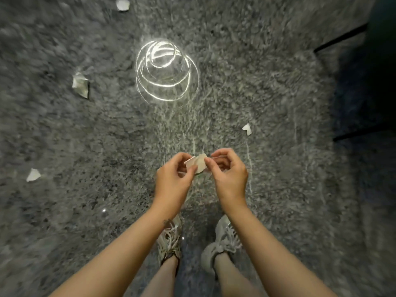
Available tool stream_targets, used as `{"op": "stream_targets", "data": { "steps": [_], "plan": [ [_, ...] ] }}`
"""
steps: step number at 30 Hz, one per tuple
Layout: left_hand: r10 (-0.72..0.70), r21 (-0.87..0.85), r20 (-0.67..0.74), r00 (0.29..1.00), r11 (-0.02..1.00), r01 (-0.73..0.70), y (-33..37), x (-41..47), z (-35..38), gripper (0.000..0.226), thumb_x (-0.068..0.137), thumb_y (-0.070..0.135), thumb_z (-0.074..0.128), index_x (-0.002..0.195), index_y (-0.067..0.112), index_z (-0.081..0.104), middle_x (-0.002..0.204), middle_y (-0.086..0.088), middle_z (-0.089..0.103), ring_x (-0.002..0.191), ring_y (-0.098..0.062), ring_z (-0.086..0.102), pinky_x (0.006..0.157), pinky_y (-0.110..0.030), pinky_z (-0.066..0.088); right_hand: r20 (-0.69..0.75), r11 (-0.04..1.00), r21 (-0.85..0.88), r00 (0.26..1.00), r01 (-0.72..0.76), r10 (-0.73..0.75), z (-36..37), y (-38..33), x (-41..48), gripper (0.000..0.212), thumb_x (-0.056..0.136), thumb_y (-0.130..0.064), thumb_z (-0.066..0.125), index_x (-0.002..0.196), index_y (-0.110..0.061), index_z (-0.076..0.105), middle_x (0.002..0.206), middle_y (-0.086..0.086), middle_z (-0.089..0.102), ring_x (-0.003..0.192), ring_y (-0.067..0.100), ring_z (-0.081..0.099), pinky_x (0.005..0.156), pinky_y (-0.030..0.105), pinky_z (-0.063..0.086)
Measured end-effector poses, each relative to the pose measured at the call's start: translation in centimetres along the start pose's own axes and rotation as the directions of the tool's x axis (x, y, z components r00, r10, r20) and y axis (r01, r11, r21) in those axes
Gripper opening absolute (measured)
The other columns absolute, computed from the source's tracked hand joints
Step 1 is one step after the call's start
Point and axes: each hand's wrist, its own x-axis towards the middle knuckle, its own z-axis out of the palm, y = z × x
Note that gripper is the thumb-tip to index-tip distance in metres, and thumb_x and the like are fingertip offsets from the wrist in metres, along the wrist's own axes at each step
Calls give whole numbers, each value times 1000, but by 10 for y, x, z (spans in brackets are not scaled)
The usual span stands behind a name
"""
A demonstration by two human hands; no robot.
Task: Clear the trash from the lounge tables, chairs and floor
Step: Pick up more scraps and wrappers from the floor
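Both bare forearms reach forward from the bottom edge, and the hands meet above the floor (278, 189) with a small pale scrap of paper (198, 163) pinched between them. On the left hand (171, 179) the thumb and curled fingers are closed on the scrap's left edge; on the right hand (230, 174) the fingertips are closed on its right edge, so the paper is held by both at once, clear of the floor. Below the wrists stand two pale laced sneakers (222, 241). Speckled grey stone flooring spreads all around, blurred by motion. More scraps lie on it well apart: one just right of the hands (247, 129), one at far left (33, 175), a crumpled one at upper left (80, 85), another at the top (122, 4). Bright ring-shaped light reflections (166, 71) gleam on the floor ahead.
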Motion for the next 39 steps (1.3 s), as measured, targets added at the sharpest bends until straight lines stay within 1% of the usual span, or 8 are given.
{"op": "stream_targets", "data": {
  "steps": [4, 9, 14, 18, 23, 28, 34, 39],
  "plan": [
    [-6, 67, -28, 1000, 998, 8, 0, 27, 20, 21, 83, 10, 66, 79, 29, 58, 75, 13, 63, 72, -7, 61, 65, -22, 49, -2, 979, -204, 1000, 12, -12, -20, 26, 47, 20, 79, -13, 72, 82, -24, 55, 74, -18, 58, 70, 4, 59, 66, 10, 47],
    [-53, 87, -73, 996, 994, 59, -20, 71, 57, 12, 84, 10, 64, 85, 21, 61, 78, 10, 64, 76, -11, 62, 71, -34, 51, -134, 906, -395, 985, -156, 111, -48, 101, 132, 21, 80, -20, 71, 96, -14, 58, 91, -1, 62, 92, 23, 60, 91, 47, 44],
    [-48, 107, -107, 993, 993, 59, -66, 126, 116, 12, 83, 10, 64, 84, 21, 60, 75, 14, 61, 70, -2, 57, 66, -27, 47, -198, 793, -542, 959, -278, 201, -58, 194, 223, 31, 80, -26, 70, 107, -17, 56, 106, 1, 64, 103, 23, 56, 95, 38, 36],
    [-94, 63, -159, 983, 993, 105, -102, 164, 168, 14, 82, 7, 65, 85, 20, 60, 72, 17, 57, 64, 5, 53, 64, -25, 45, -142, 733, -616, 956, -289, 258, -55, 261, 270, 38, 80, -30, 69, 112, -16, 54, 112, 2, 62, 109, 24, 54, 99, 42, 35],
    [-131, 1, -179, 975, 991, 133, -132, 192, 207, 13, 82, 8, 65, 85, 20, 59, 74, 17, 57, 68, -2, 55, 69, -30, 48, -152, 616, -730, 949, -297, 277, -34, 302, 288, 37, 81, -29, 69, 111, -16, 52, 118, 5, 59, 115, 26, 49, 100, 40, 29],
    [-159, 19, -189, 969, 986, 165, -139, 190, 201, 8, 82, 9, 64, 89, 12, 64, 80, 4, 64, 75, -14, 61, 72, -37, 52, -103, 681, -703, 977, -205, 188, -16, 292, 275, 5, 88, -19, 60, 92, -16, 61, 101, 3, 66, 104, 22, 54, 98, 35, 27],
    [-234, -53, -289, 928, 972, 229, -91, 165, 143, 15, 82, 9, 64, 83, 23, 60, 73, 16, 60, 66, -1, 57, 68, -29, 49, 72, 924, -352, 979, -152, 189, 0, 182, 235, 11, 79, -14, 72, 80, -17, 61, 80, -4, 64, 78, 11, 60, 81, 34, 51],
    [-250, -143, -380, 890, 967, 211, -19, 144, 88, 18, 83, 10, 65, 81, 26, 58, 72, 11, 61, 66, -6, 58, 66, -31, 50, 276, 992, -94, 955, -88, 111, 7, 55, 197, 22, 73, -10, 77, 72, -23, 59, 69, -11, 61, 61, 1, 53, 60, 17, 45]
  ]
}}
